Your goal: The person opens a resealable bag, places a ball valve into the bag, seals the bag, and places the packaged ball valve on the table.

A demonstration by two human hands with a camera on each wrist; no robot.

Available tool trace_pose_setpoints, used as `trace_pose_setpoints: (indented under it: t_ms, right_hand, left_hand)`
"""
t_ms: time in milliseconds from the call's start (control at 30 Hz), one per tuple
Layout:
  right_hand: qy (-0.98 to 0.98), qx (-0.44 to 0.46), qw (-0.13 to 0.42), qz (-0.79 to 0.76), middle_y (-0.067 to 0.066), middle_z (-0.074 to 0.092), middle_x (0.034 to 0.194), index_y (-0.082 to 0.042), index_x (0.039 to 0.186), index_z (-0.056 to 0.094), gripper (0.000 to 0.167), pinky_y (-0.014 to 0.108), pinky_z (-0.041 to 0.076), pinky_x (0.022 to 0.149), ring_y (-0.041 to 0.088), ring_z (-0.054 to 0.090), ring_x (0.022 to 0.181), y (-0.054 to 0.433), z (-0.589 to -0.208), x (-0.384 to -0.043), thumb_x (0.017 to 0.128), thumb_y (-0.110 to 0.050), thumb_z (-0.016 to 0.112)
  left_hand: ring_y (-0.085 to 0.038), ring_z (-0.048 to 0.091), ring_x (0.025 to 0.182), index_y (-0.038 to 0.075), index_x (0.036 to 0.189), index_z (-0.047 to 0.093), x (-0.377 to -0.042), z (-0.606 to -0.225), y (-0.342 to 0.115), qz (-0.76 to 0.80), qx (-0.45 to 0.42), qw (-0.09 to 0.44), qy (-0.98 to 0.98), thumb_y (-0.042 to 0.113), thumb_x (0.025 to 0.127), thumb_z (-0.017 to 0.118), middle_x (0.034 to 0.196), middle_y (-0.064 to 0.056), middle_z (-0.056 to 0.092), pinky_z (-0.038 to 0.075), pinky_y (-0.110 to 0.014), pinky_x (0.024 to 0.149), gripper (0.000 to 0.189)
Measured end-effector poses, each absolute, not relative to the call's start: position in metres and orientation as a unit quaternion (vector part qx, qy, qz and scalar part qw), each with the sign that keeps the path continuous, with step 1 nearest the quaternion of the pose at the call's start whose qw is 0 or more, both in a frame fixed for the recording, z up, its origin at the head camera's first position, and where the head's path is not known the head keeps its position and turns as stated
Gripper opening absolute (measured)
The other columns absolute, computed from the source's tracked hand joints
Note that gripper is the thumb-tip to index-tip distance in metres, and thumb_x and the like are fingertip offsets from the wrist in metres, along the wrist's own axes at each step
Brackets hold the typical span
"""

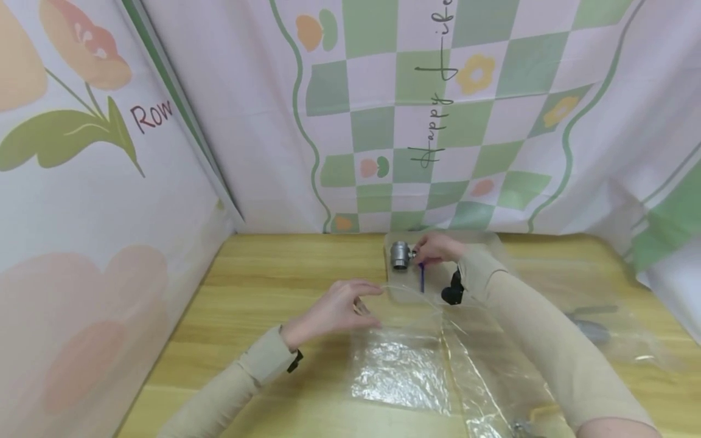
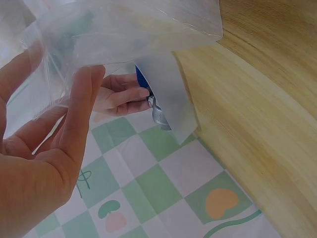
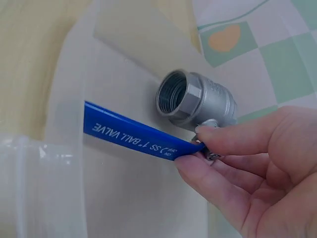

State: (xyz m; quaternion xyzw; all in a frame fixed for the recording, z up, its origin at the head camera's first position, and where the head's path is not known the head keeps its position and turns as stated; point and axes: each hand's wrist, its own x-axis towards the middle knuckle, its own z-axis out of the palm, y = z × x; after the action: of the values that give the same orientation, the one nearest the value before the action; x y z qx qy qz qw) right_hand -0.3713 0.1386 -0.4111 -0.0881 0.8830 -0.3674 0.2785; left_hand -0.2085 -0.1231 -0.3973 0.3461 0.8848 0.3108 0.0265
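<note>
A silver ball valve with a blue lever handle is over the translucent tray. My right hand pinches the handle between thumb and fingers, close to where it joins the valve body; its fingertips are partly behind the stem. In the head view, the right hand and valve are at the back of the table. My left hand is nearer me, thumb and fingers spread apart against a clear plastic bag. Its film stretches across the gap between them.
More clear plastic lies crinkled on the wooden table. To the right, a transparent bag contains a grey metallic item. A printed curtain stands behind the table, and another along its left side.
</note>
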Motion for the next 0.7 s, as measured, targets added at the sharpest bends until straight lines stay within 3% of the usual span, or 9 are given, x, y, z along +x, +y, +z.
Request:
trace_pose_setpoints:
  t_ms: [133,300,500,700]
  right_hand:
    - [0.885,-0.086,0.260,-0.376,0.007,0.070,0.082,0.014,0.114,0.058,0.031,0.019,0.058,0.064,0.005,0.062,0.063,0.143,-0.409,-0.366,0.087,0.000,0.066]
    - [0.883,-0.088,0.244,-0.393,0.017,0.071,0.097,0.017,0.124,0.052,0.042,0.031,0.064,0.077,0.010,0.069,0.071,0.151,-0.405,-0.359,0.088,0.000,0.065]
    - [0.874,-0.108,0.226,-0.416,0.023,0.067,0.104,0.017,0.119,0.053,0.035,0.039,0.063,0.086,0.024,0.071,0.086,0.156,-0.397,-0.354,0.090,0.001,0.063]
    - [0.865,-0.125,0.203,-0.441,0.021,0.065,0.107,0.017,0.124,0.050,0.039,0.041,0.063,0.088,0.022,0.070,0.089,0.156,-0.381,-0.345,0.091,0.000,0.062]
  left_hand:
    - [-0.009,0.073,0.077,-0.001,0.130,0.060,-0.209,-0.397,-0.122,0.318,0.347,0.034,0.882,0.025,0.078,0.084,0.136,-0.017,0.062,0.057,-0.010,0.078,0.063]
    - [-0.005,0.071,0.074,-0.001,0.131,0.060,-0.210,-0.397,-0.121,0.318,0.351,0.032,0.880,0.024,0.078,0.084,0.136,-0.017,0.062,0.058,-0.014,0.084,0.063]
    - [-0.003,0.070,0.073,0.001,0.130,0.061,-0.210,-0.396,-0.119,0.314,0.352,0.028,0.881,0.024,0.077,0.084,0.135,-0.016,0.063,0.058,-0.024,0.094,0.062]
    - [-0.008,0.072,0.074,-0.002,0.130,0.060,-0.212,-0.399,-0.119,0.336,0.351,0.041,0.873,0.020,0.077,0.084,0.134,-0.017,0.064,0.058,-0.012,0.076,0.061]
